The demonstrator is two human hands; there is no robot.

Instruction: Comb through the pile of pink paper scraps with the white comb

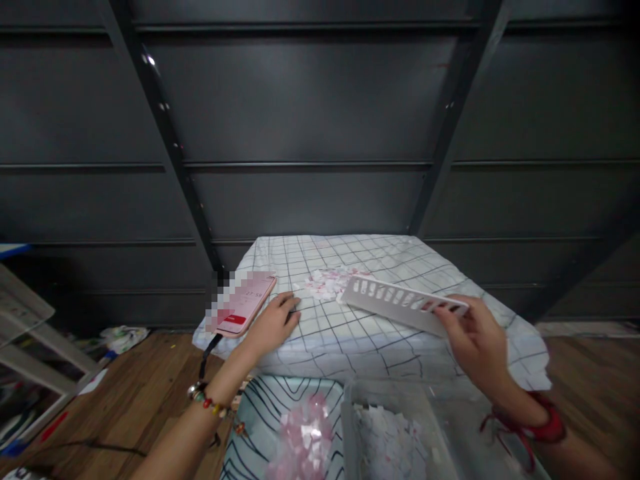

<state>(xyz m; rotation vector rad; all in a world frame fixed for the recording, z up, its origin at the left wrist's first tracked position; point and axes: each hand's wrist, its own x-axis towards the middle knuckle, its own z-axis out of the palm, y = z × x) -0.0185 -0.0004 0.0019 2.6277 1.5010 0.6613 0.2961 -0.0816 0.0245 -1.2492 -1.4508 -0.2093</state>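
Note:
My right hand (pixel 473 333) grips the right end of a long pale tray with a row of oval slots (pixel 395 303). The tray is tilted, and its left end is at a small heap of white and pinkish paper bits (pixel 327 281) on the checked cloth. A few slots near my fingers look dark red. My left hand (pixel 276 323) lies on the cloth with its fingers stretched out, holding nothing. Just left of it is a pink-cased phone (pixel 247 310) with a lit screen and a cable.
In front of the table stand a patterned tray (pixel 260 407) with pink shiny packets (pixel 305 433) and a clear plastic bin (pixel 350 400) with white paper pieces (pixel 390 440). Dark metal panels (pixel 310 100) rise behind. A shelf frame (pixel 45 347) is at left.

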